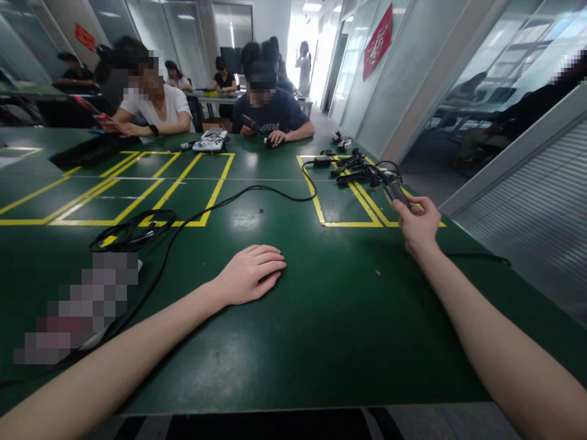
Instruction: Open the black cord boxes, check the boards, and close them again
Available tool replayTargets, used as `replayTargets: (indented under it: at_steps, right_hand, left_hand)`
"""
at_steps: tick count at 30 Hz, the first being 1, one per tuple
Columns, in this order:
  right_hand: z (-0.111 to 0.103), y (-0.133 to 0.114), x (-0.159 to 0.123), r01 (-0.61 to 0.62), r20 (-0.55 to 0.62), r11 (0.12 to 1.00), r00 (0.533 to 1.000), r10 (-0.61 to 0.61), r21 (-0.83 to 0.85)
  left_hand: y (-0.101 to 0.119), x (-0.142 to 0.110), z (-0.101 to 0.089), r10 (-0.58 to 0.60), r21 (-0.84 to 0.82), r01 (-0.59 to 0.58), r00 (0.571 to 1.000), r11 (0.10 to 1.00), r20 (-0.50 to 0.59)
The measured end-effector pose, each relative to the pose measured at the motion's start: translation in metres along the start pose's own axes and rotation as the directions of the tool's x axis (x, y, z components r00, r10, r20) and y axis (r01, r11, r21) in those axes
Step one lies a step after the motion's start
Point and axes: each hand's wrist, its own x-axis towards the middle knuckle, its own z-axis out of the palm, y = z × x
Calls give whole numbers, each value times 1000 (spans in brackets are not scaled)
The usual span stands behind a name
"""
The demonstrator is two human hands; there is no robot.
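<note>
My left hand [252, 273] lies palm down on the green table, its fingers stretched out and nothing visible in it. On the far right, my right hand [422, 223] is closed around the near end of a black rectangular block [397, 192], which looks like a power adapter. The block is at the right end of a pile of black plugs and cables [355, 171]. Part of it is hidden by my fingers. Left of my left hand, a black cable [183, 226] runs across the table to a small black box [322, 162] by the pile.
Yellow tape lines [220, 189] mark the green table [321, 342]. A coiled cable [135, 229] lies at left beside a blurred-out object [87, 308]. Across the table sit two people, near a white power strip [211, 140] and a black tray [92, 151]. Small white-and-black pieces [342, 142] stand behind the pile.
</note>
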Motion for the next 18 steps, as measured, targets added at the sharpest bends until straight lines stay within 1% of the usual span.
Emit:
replayTargets:
  at_steps: [1,3,5,7,9,11,13,15,18]
  right_hand:
    - [-2,5,0,29,-23,996,999,-31,-87]
    - [-7,11,1,53,-27,961,998,-63,-273]
    - [-12,12,0,35,10,901,999,-34,-431]
    - [-16,8,0,7,8,840,1000,-3,-542]
    - [-19,1,1,2,-30,808,999,-25,-590]
    - [-20,-7,3,10,-92,806,993,-80,-592]
    - [-22,-12,4,1,-142,808,984,-105,-589]
    - [-22,-14,3,-37,-158,789,985,-77,-614]
    - [-22,-11,-1,-75,-107,719,994,0,-691]
  left_hand:
    - [0,0,0,-2,-3,2,1000,1000,3]
    - [0,0,0,-9,-9,9,1000,1000,13]
    - [0,0,-1,-20,-13,20,1000,1000,24]
    - [0,0,-1,-26,-16,26,999,1000,33]
    - [0,0,-1,-28,-16,29,999,999,35]
    - [0,0,-1,-24,-15,25,999,1000,37]
    - [0,0,-1,-20,-15,21,999,1000,34]
    - [-1,0,-1,-16,-15,17,999,1000,29]
    - [0,0,-1,-19,-12,20,999,1000,31]
